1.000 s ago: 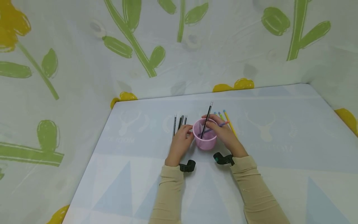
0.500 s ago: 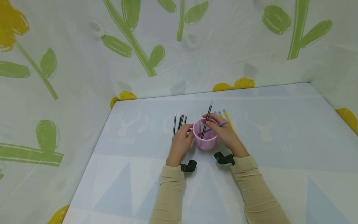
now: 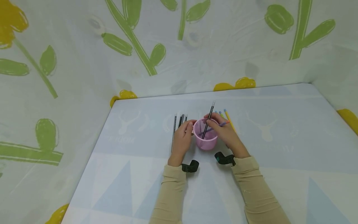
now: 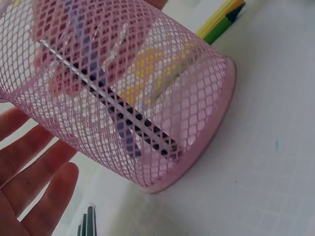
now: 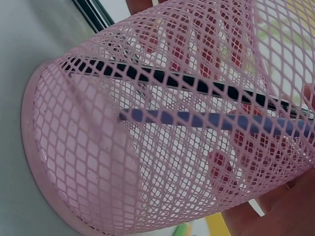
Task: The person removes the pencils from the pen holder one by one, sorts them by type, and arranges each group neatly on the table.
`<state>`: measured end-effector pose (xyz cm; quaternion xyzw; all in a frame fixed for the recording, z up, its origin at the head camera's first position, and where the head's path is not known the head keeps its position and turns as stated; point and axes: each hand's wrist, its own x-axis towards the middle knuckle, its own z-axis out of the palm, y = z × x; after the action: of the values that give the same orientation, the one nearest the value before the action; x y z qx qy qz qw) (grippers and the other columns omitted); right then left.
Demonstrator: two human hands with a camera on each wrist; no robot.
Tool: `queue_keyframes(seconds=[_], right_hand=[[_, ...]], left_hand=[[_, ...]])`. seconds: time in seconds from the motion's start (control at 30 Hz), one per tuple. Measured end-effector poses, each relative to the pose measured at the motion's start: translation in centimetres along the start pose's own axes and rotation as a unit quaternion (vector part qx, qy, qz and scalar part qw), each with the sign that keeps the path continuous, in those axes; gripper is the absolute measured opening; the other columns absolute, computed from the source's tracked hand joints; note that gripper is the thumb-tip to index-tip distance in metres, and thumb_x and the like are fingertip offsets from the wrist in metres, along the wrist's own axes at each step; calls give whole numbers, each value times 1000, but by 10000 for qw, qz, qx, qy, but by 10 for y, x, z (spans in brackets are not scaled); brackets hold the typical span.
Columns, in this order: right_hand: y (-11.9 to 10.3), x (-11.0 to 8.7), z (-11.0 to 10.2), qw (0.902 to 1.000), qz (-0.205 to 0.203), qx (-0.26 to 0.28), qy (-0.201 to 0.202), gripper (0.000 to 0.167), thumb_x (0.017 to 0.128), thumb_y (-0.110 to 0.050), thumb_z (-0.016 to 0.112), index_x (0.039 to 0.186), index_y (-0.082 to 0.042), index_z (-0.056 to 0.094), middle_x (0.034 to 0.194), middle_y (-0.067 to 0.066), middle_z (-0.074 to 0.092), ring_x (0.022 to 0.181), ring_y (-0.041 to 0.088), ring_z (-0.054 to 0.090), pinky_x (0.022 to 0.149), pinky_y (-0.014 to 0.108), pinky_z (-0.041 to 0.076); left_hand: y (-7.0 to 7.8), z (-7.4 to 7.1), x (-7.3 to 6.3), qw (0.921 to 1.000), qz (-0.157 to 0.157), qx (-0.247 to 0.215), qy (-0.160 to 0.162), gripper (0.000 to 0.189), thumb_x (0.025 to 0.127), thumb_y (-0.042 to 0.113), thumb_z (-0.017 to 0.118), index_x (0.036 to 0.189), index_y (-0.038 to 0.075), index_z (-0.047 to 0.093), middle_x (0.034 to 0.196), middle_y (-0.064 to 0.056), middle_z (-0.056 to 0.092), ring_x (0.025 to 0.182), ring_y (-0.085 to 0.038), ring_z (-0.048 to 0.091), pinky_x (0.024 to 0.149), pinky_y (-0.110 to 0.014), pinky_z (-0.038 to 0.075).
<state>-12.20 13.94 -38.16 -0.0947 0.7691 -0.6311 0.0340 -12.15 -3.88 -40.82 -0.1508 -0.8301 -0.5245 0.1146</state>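
Pale wall covering (image 3: 223,56) printed with green leaves and yellow flowers; below it, a white-and-blue patterned worktop (image 3: 251,193). Pink mesh cylindrical cup (image 3: 206,143) stands on it, between both hands. Inside the cup: one black pencil with pale stripes (image 3: 212,108), leaning, and one slim purple pencil (image 5: 206,120) with a reddish end.

Head view alone gives both upper ends above the rim. Wrist views give the lower ends through the mesh, the striped one down near the base.

Several black pencils (image 3: 174,132) lie left of the cup; yellow pencil (image 3: 229,118) and green pencil (image 3: 222,114) lie right, partly behind the right hand.

Left hand (image 3: 182,141): at the cup's near-left side, forefinger reaching to the rim; left wrist view has its fingers fairly straight and slightly apart alongside the mesh. Right hand (image 3: 226,133): bent in from the right over the rim, thumb and forefinger pinching the striped pencil; its other fingers are partly hidden. Forearms converge in tan sleeves (image 3: 172,193), each wrist carrying a black camera mount (image 3: 190,166).
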Motion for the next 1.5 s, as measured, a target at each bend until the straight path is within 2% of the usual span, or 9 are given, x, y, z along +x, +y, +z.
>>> queue_keyframes(seconds=[0.1, 0.23, 0.3, 0.53, 0.7, 0.83, 1.2, 1.5], right_hand=[[2, 1, 0, 9999, 92, -66, 51, 34, 89, -40, 51, 109, -13, 54, 113, 4, 55, 110, 18, 46, 93, 41, 34], [1, 1, 1, 9996, 223, -168, 76, 40, 86, -44, 52, 110, -13, 56, 115, 6, 54, 109, 21, 47, 91, 42, 36], [0, 0, 1, 9995, 228, -198, 29, 42, 86, -45, 52, 111, -12, 56, 116, 7, 54, 110, 22, 47, 90, 44, 37], [-1, 1, 2, 9996, -38, -278, -9, 39, 86, -44, 53, 110, -14, 58, 114, 3, 56, 107, 19, 49, 88, 41, 39], [-1, 1, 2, 9997, -112, -209, -15, 37, 86, -42, 54, 110, -14, 58, 111, 2, 57, 103, 18, 51, 85, 40, 40], [-2, 1, 2, 9996, -32, -272, -23, 40, 86, -45, 53, 112, -16, 57, 110, 3, 57, 101, 18, 51, 85, 40, 41], [1, -1, 3, 9991, -67, -403, -61, 40, 87, -45, 51, 112, -15, 56, 110, 3, 57, 103, 20, 50, 85, 41, 40], [3, 0, 2, 9988, -225, -429, -57, 39, 88, -42, 50, 113, -12, 56, 115, 5, 54, 106, 20, 48, 87, 41, 38]], left_hand=[[2, 0, 1, 9998, 16, -212, 11, 37, 96, 36, 36, 114, 13, 58, 109, 2, 59, 88, -10, 57, 68, -24, 49], [5, 0, 0, 9997, -34, -198, -119, 33, 93, 36, 42, 118, 18, 55, 115, 5, 55, 96, -11, 54, 73, -27, 47], [7, 0, 0, 9996, 37, -203, -172, 32, 92, 34, 45, 120, 19, 54, 117, 5, 53, 99, -12, 53, 75, -29, 46], [8, 2, 2, 9960, 746, -421, -267, 29, 89, 19, 53, 116, 11, 56, 124, -6, 48, 107, -20, 48, 74, -34, 47], [7, 4, 3, 9918, 1215, -205, -336, 17, 87, 21, 54, 100, 12, 60, 126, -2, 48, 113, -12, 45, 84, -32, 42], [5, 5, 3, 9894, 1398, -174, -360, 18, 87, 25, 53, 98, 14, 60, 126, 1, 48, 115, -10, 44, 92, -31, 37], [5, 5, -1, 9907, 1296, -128, -400, 24, 89, 25, 51, 108, 13, 60, 125, 1, 48, 116, -11, 43, 93, -32, 36], [4, 7, -1, 9939, 1016, 13, -435, 28, 90, 32, 47, 111, 18, 59, 124, 7, 47, 111, -6, 44, 84, -31, 40]])
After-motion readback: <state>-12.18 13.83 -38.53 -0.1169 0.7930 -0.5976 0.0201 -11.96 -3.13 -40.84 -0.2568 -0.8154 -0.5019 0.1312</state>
